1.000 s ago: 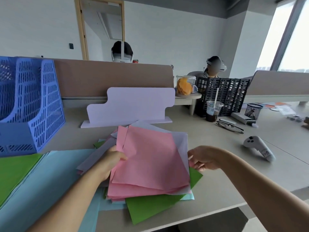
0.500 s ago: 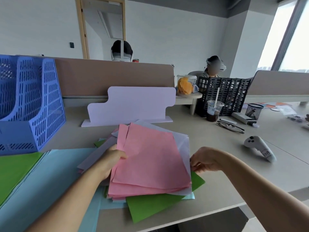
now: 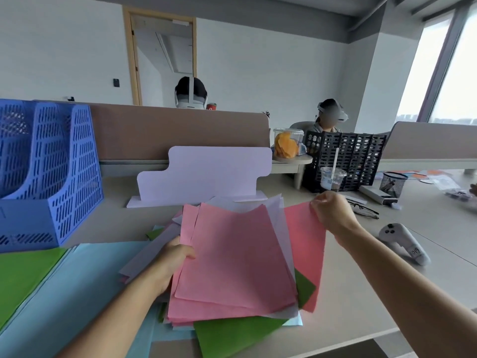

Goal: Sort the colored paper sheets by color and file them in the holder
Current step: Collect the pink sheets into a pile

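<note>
- I see the right hand raised above the desk, thumb and fingers pinched together on the top corner of one pink sheet.
- That pink sheet slopes down from the pinch along the right side of the pile; part of its left edge is hidden behind the pile's upper sheets.
- The left hand grips the pile at its left edge, thumb on top of the upper pink paper and fingers tucked out of sight beneath.
- The pile lies at the near middle of the desk: pink sheets on top, a white sheet showing at its far right, a green sheet sticking out at the near edge.
- Left of the pile lie light blue sheets, and beside them a green stack at the frame's edge.
- The blue holder stands at the far left, well apart from the pile; I can see no paper in the compartments that show.
- A white card stand is upright just behind the pile.
- To the right lie a white controller and glasses; further back are a cup with a straw and a black rack.
</note>
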### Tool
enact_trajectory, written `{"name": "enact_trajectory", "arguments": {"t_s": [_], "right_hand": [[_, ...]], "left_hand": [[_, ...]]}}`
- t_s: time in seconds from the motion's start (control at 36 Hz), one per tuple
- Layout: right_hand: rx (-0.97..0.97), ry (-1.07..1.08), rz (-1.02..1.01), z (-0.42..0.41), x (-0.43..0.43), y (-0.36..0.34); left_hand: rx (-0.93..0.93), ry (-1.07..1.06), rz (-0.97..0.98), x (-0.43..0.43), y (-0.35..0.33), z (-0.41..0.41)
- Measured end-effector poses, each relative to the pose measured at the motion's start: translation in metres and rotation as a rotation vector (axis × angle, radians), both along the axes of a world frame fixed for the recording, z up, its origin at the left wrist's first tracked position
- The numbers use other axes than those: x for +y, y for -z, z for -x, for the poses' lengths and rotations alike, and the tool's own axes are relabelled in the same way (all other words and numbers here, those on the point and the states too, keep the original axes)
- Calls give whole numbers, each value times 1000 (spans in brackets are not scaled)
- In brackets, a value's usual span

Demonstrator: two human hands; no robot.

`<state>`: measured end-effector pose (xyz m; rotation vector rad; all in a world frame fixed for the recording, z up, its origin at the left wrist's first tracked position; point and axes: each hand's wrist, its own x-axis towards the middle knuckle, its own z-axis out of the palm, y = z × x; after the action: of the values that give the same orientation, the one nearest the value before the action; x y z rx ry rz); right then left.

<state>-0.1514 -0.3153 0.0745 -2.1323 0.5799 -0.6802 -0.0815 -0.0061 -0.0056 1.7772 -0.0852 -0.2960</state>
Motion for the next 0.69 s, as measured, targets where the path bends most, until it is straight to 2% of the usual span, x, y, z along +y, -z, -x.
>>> {"name": "enact_trajectory", "arguments": {"t_s": [0.06,0.11,0.19,0.28,0.39,0.53,0.64,0.69], "right_hand": [[-183,56,77,3,8,-1],[-405,51,57,8,26,1],[-569,-81,124,16,59,5],[-524,-276,287,15,86,18],[-404,-459,620,1,112,46],[-319,-666,791,-8,139,54],[-329,-850,1031,-3,160,58],[-343,-861,1038,1,167,56]], "left_hand": [[6,-13,9,0,0,1],[30,-27,25,0,1,0],[54,-38,34,-1,1,1],[66,-45,26,-3,-1,3],[73,-47,15,-1,-2,4],[89,-58,56,4,-2,1],[136,-18,136,5,-9,3],[160,-31,146,5,-10,4]]}}
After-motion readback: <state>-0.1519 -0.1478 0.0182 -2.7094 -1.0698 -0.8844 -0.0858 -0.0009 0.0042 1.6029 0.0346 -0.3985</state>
